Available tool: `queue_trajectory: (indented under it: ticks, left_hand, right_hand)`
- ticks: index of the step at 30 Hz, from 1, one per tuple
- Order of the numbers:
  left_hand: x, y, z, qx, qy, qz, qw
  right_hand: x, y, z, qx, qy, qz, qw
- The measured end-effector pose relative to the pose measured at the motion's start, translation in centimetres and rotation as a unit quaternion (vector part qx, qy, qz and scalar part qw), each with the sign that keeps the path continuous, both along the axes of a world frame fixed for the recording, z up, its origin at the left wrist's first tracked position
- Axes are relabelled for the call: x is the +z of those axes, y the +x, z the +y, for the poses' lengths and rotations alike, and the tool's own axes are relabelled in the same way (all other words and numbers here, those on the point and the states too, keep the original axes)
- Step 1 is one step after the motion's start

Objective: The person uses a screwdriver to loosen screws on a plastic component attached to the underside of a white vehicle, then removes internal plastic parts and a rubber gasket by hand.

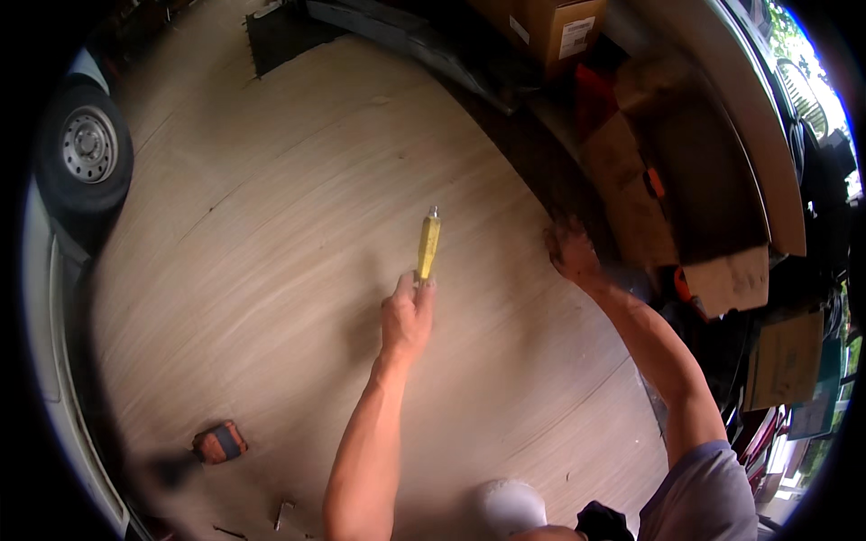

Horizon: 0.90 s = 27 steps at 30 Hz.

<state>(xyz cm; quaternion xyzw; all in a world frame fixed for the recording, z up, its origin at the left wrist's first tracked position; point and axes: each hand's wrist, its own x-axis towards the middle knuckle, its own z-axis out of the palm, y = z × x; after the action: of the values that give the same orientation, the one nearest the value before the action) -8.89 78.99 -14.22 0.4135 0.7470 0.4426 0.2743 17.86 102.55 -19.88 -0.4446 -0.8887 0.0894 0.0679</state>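
Observation:
My left hand (408,316) is closed around the lower end of a yellow-handled tool (428,243). Its faceted handle points up and away, ending in a short metal tip or cap; whatever lies inside the fist is hidden. To the right, my right hand (573,252) reaches to the dark strip along the floor's edge, beside the open cardboard box. Its dirt-darkened fingers look spread, and nothing shows in them.
A vehicle wheel (88,144) stands at far left. An orange-and-black block-shaped object (220,442) lies at lower left, near a small metal piece (283,515). On the right are an open cardboard box (631,180) and a closed carton (564,36). A white round object (511,505) sits close to me.

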Motion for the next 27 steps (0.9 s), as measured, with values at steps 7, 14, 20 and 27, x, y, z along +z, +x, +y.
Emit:
queue_trajectory:
  ticks: [7, 14, 20, 27]
  left_hand:
    - [-4.7, 0.4, 4.5, 0.056, 0.069, 0.130, 0.988]
    - [-5.0, 1.3, 4.0, 0.053, 0.019, 0.087, 0.995]
    - [-5.2, 0.9, 4.0, 0.042, 0.022, 0.112, 0.993]
    - [-5.8, 1.0, 3.9, 0.051, 0.081, 0.134, 0.986]
  right_hand:
    - [1.4, -1.9, 10.1, -0.014, 0.243, -0.224, 0.944]
    - [2.9, 4.6, 14.5, -0.045, 0.073, -0.087, 0.992]
    - [3.3, 5.7, 15.2, -0.131, -0.051, 0.043, 0.989]
    - [3.1, 3.7, 19.1, -0.010, 0.012, -0.002, 1.000]
